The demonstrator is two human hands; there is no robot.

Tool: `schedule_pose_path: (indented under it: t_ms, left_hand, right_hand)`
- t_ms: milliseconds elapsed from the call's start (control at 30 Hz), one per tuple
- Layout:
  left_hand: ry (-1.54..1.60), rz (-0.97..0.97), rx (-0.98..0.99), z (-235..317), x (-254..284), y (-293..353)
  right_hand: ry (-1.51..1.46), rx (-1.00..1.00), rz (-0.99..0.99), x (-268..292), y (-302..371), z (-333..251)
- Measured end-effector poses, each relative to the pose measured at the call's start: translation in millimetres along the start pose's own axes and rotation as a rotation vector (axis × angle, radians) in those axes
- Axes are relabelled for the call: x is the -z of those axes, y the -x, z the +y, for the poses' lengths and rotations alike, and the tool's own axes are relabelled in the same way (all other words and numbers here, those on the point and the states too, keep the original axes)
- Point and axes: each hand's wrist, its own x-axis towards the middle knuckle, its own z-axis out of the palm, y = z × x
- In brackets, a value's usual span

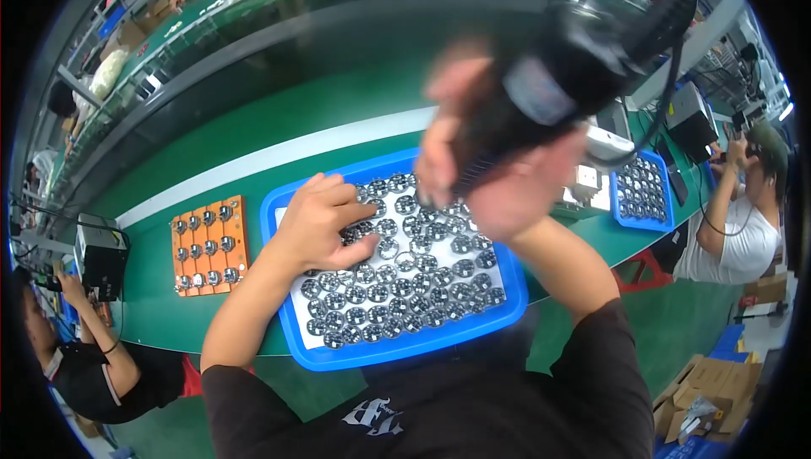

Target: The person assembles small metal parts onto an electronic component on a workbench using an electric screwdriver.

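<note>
A blue tray lined with white sheet lies in front of me, filled with small round silver-and-black parts. My left hand rests over the tray's left side, fingers bent and spread, thumb and forefinger apart among the parts. Over the tray's far right side, my right hand is wrapped round a black handheld tool with a pale label. A thick ribbed cable runs from the tool's top to the upper right. Motion blurs this hand and the tool; the tool's tip is hidden.
To the left, an orange fixture carries rows of round metal pieces. At right stand a smaller blue tray of similar parts and a white device. A raised ledge runs behind my tray. People sit at both sides.
</note>
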Motion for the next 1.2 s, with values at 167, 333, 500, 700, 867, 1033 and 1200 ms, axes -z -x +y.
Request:
schedule_pose_path:
  t_ms: [167,333,500,700,867,1033,1200]
  left_hand:
    - [0.007,-0.042,0.003,1,-3,-4]
    - [0.02,-0.016,0.005,-1,-5,-3]
    - [0.005,-0.018,0.015,-3,-6,-5]
    - [0.002,-0.02,0.025,-2,-5,-4]
    - [0.016,-0.013,0.026,-1,-3,-6]
    - [0.02,-0.005,0.022,3,-4,-5]
    - [-0.002,-0.094,0.052,6,-4,-6]
  right_hand:
    - [0.011,-0.06,-0.022,-11,-23,66]
    - [0.049,-0.081,-0.004,-14,-22,82]
    - [0.067,-0.1,0.001,-12,-24,88]
    - [0.055,-0.099,-0.001,-14,-22,92]
    - [0.002,-0.022,-0.041,-19,-21,96]
    - [-0.008,-0.025,-0.055,-18,-17,99]
    - [-0.022,0.002,0.006,-8,-13,84]
